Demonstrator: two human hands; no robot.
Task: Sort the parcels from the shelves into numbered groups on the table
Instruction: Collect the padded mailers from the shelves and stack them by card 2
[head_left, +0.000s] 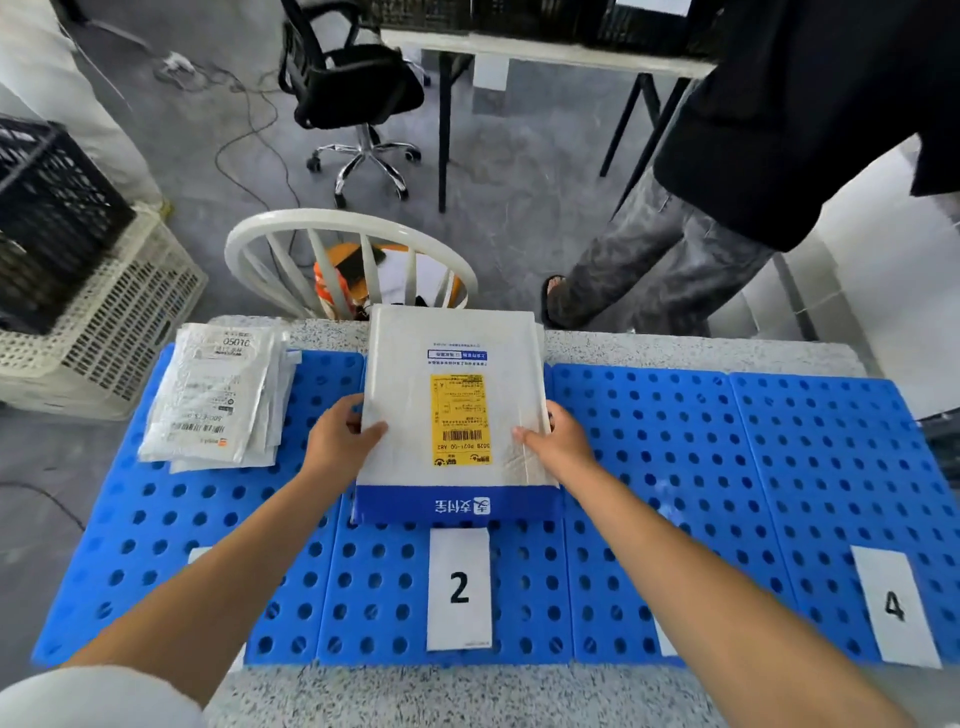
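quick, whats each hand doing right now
The left hand grips the left edge of the white parcel, thumb on top.
The right hand grips the same parcel's right edge, thumb on top.

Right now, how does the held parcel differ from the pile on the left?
The parcel is one large mailer with a yellow label and blue band; the pile is several smaller bags. The left hand and right hand grip the parcel; nothing touches the pile. Both show labels upward.
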